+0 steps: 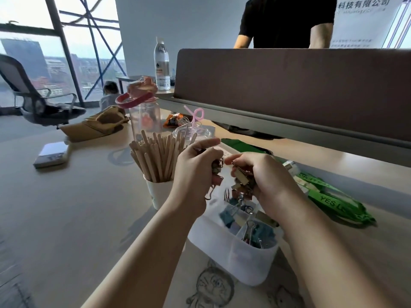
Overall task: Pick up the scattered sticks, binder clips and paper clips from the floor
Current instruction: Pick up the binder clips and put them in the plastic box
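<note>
Metal binder clips in both hands

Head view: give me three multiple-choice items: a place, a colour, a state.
1. Where are the wooden sticks? A. in the white cup B. in a drawer C. on a shelf
2. Colour of the lanyard? A. red B. green C. blue
3. The right hand is: A. open and empty B. a bare fist C. gripping binder clips
Answers: A, they stand bunched in the cup; B, the strap is green; C, it curls round gold clips.
</note>
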{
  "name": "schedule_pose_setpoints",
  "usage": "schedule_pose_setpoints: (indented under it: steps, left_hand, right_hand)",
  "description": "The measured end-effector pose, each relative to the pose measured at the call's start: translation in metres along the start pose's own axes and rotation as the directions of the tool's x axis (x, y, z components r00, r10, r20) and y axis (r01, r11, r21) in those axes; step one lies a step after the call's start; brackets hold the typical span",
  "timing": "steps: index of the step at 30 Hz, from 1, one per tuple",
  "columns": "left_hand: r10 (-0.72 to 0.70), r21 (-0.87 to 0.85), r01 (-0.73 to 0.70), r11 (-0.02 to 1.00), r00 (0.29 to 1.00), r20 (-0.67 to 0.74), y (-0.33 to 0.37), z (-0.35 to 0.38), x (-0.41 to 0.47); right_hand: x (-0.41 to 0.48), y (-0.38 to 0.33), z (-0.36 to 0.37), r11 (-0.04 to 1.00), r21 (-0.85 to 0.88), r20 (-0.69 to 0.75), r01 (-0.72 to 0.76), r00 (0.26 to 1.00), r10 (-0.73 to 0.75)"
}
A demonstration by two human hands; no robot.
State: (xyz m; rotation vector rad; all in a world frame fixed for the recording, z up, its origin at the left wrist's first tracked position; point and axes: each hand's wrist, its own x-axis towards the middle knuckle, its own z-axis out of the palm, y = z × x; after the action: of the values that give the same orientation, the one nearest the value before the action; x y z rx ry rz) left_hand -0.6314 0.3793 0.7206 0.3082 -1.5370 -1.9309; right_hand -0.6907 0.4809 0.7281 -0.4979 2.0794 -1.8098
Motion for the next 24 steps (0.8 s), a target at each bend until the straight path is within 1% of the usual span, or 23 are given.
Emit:
schedule_pose_setpoints:
  steps: [4, 7, 10, 14, 20, 24]
  left_hand:
    - [-0.032, -0.006, 0.031, 0.999, 0.999, -0.014, 0.001, 0.000, 0.000]
    - [-0.054, -0.035, 0.055, 0.998, 0.998, 0.018, 0.001, -0.001, 0.001]
    - [-0.050, -0.045, 0.052, 0.998, 0.998, 0.042, 0.000, -0.002, 0.002]
    - [-0.037, -0.027, 0.039, 0.999, 0.997, 0.061, 0.001, -0.001, 0.001]
    - [-0.149, -0.088, 0.151, 0.985, 0.988, 0.030, 0.003, -0.002, 0.002]
    - [-0.165, -0.104, 0.168, 0.980, 0.986, 0.030, 0.004, -0.001, -0.001]
  right_hand:
    - [-0.003, -0.004, -0.001, 0.996, -0.080, 0.028, 0.049, 0.999, -0.047]
    - [-0.009, -0.008, -0.005, 0.983, -0.138, 0.095, 0.123, 0.989, -0.111]
    - [-0.010, -0.009, -0.008, 0.969, -0.182, 0.140, 0.169, 0.980, -0.145]
    - [-0.009, -0.008, -0.009, 0.960, -0.217, 0.169, 0.175, 0.976, -0.139]
    - [-0.010, -0.010, -0.014, 0.938, -0.291, 0.184, 0.190, 0.973, -0.140]
    - [-0.012, -0.013, -0.013, 0.937, -0.296, 0.173, 0.186, 0.975, -0.139]
